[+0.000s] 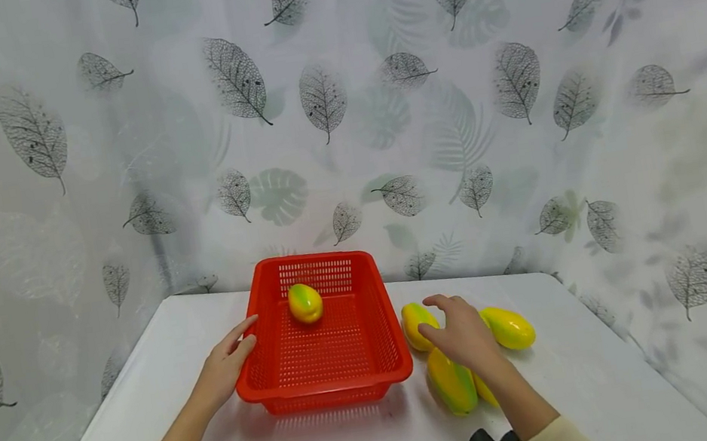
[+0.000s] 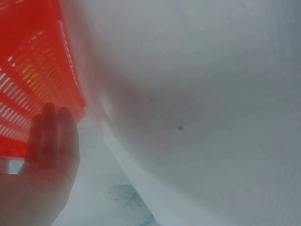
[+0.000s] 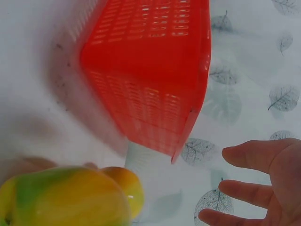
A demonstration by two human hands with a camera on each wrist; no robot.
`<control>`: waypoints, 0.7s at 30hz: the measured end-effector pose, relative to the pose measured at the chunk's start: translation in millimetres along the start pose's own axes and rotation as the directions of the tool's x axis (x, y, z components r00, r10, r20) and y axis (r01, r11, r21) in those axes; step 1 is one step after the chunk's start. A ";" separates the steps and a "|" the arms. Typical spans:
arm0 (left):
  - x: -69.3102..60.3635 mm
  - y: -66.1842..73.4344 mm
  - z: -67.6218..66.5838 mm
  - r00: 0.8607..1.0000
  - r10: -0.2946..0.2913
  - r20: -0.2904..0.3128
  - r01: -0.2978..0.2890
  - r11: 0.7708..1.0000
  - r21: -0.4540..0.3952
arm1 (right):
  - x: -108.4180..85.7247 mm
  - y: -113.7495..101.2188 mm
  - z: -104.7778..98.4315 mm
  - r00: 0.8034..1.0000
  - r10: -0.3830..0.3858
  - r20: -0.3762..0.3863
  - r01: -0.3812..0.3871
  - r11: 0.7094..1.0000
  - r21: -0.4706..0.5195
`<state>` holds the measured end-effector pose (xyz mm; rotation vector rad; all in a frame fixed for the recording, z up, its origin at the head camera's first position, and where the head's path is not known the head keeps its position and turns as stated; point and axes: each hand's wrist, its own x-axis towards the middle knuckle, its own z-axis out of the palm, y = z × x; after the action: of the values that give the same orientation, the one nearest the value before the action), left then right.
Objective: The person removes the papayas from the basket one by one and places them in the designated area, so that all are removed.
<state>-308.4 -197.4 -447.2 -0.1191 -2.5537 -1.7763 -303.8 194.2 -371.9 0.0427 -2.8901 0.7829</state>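
A red plastic basket (image 1: 326,387) with slotted walls sits on the white table, one yellow-green mango (image 1: 306,303) lying inside near its back left. My left hand (image 1: 224,365) is at the basket's left rim, fingers fairly straight; in the left wrist view the fingers (image 2: 49,136) lie against or close beside the slotted wall, and contact is hard to tell. To the right of the basket, my right hand (image 1: 463,334) hovers over several mangoes (image 1: 452,385), thumb and fingers spread with nothing between them. The right wrist view shows that hand (image 3: 263,183) apart from the large mango (image 3: 70,197).
One loose mango (image 1: 510,327) lies right of my right hand, and another mango (image 1: 419,321) close to the basket's right wall. The white table (image 1: 594,360) backs onto a leaf-patterned curtain (image 1: 381,132) that also hangs along both sides.
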 end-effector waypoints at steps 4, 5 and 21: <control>-0.2 0.2 -0.1 1.000 -0.002 0.001 0.002 1.000 -0.006 | 4.6 -8.0 1.1 1.000 -0.009 0.007 0.009 1.000 0.025; 0.1 0.1 -0.2 1.000 -0.003 0.001 0.003 1.000 -0.009 | 5.6 -9.6 1.6 1.000 -0.012 0.007 0.012 0.999 0.032; -0.4 0.2 0.9 1.000 -0.007 -0.004 0.007 1.000 -0.007 | 22.2 -38.3 10.5 0.999 -0.039 -0.008 0.040 0.995 0.089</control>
<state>-308.0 -196.5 -447.4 -0.1067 -2.5486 -1.7867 -324.7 156.1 -358.4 0.1062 -2.8375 0.9023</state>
